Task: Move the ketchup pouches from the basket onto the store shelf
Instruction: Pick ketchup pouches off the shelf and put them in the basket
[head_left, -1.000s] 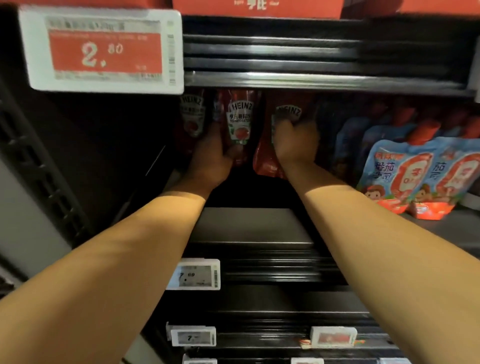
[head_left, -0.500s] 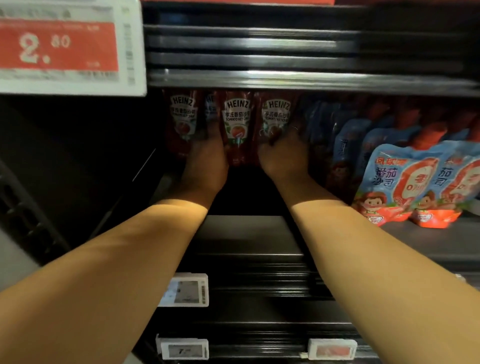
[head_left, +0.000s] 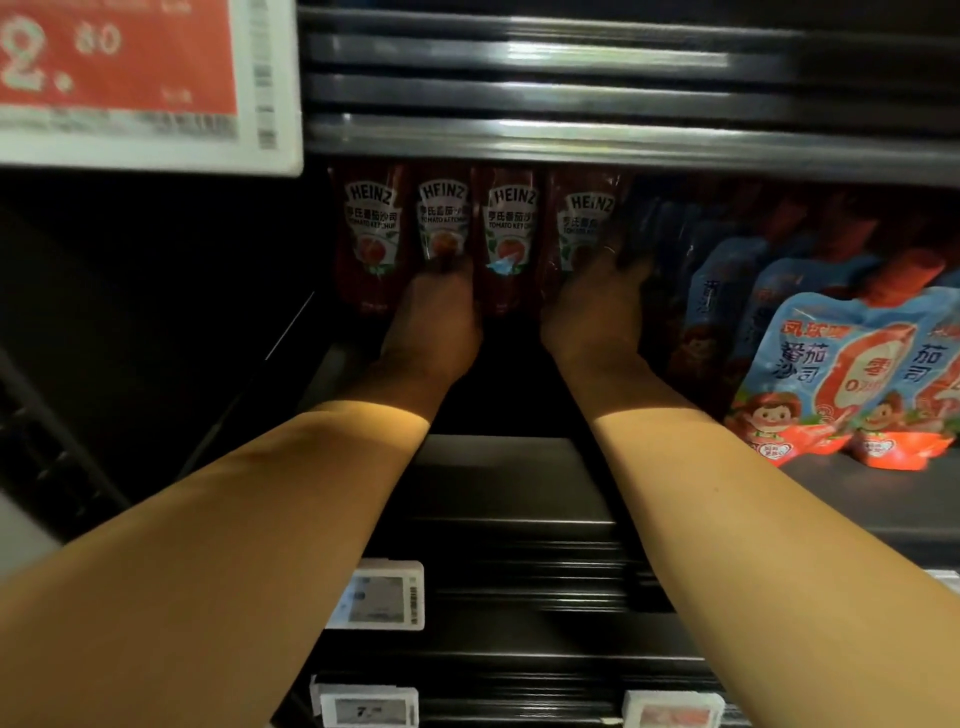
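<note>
Four dark red Heinz ketchup pouches stand upright in a row at the back of the dim shelf: the first, second, third and fourth. My left hand reaches in and grips the foot of the second pouch. My right hand holds the lower right side of the fourth pouch, its fingers in shadow. The basket is out of view.
Blue-and-red sauce pouches crowd the same shelf just right of my right hand. The shelf above hangs low over the pouch tops. A big red price tag is at the upper left, and small price labels line the lower shelf edges.
The pouch in my right hand went from tilted to upright and now stands beside the others. Both hands pushed a little deeper into the shelf. A fourth pouch now shows in the row.
</note>
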